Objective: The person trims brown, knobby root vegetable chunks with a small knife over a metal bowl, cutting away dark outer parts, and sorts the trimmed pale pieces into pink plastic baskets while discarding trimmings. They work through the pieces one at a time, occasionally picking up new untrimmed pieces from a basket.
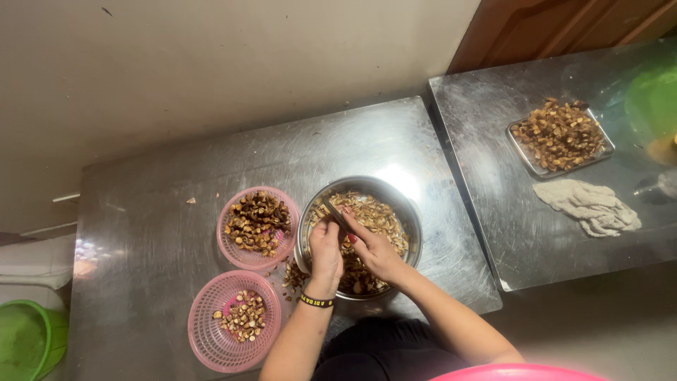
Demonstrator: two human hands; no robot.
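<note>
Both my hands work over a round steel bowl (412, 219) full of brown dried pieces. My left hand (326, 250), with a black wristband, pinches a small piece above the bowl. My right hand (374, 248) grips a thin dark knife (337, 215) whose blade points up-left toward the left hand. Left of the bowl stands a pink plastic basket (227, 250) heaped with dark pieces. A second pink basket (204, 328) below it holds a smaller pile of lighter pieces.
The bowl and baskets rest on a steel table (162, 190). A second steel table (493, 141) to the right carries a metal tray (525, 159) of brown pieces and a crumpled beige cloth (592, 206). A green tub (28, 339) sits at lower left.
</note>
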